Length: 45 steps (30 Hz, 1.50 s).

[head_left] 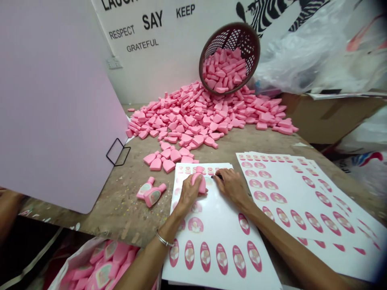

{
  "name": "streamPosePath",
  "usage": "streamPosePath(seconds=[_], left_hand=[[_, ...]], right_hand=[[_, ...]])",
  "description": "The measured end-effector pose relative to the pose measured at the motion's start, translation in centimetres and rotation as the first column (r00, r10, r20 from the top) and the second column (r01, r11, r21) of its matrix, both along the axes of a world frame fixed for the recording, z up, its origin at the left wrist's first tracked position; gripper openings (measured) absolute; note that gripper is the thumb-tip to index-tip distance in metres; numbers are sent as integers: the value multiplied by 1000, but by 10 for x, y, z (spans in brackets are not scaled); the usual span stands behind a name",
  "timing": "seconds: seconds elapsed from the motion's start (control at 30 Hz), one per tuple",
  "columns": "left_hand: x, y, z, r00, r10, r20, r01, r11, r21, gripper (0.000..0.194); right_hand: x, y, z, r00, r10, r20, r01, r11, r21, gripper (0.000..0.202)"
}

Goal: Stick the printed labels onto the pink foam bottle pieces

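My left hand (pixel 190 192) is closed around a small pink plastic bottle (pixel 198 179), held over the top part of a white sticker sheet (pixel 217 233). Close to it on the right, my right hand (pixel 228 183) rests on the same sheet with its fingers pinched together. A small dark tip shows at those fingers, but what they grip is too small to make out. The sheet carries pink oval and rounded labels, with bare white gaps among them. Left of the sheet lie two pink bottles (pixel 153 196) with labels on their fronts.
Unlabelled pink bottles (pixel 187 114) heap at the back, below a tipped brown basket (pixel 254 52). More label sheets (pixel 290 185) lie right. A large pale panel (pixel 54 100) stands left, with part of another person's arm (pixel 9 209) beneath. A bag of labelled bottles (pixel 102 270) sits below the table edge.
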State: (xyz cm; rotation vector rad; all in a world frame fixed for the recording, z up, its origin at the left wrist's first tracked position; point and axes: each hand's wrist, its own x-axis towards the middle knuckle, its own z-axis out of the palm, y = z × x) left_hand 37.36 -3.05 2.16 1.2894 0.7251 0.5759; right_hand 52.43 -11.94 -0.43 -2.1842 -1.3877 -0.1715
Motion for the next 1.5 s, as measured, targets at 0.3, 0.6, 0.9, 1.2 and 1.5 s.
streamPosePath(seconds=[0.3, 0.6, 0.9, 1.2, 1.5], left_hand=[[-3, -1, -5, 999, -44, 12, 44, 999, 8, 50], [-3, -2, -9, 999, -34, 26, 33, 999, 36, 49], [-4, -4, -4, 999, -23, 27, 22, 999, 42, 47], [-5, -3, 3, 997, 41, 71, -32, 992, -123, 51], [-26, -17, 29, 967, 72, 246, 25, 928, -372, 57]], right_hand=[[0, 0, 1, 998, 36, -43, -36, 999, 13, 13], [-2, -1, 3, 994, 64, -87, -58, 996, 67, 13], [-6, 0, 0, 1000, -10, -23, 10, 999, 36, 16], [-2, -10, 28, 816, 25, -578, 135, 963, 233, 35], [-47, -17, 67, 729, 237, -642, -58, 956, 287, 31]])
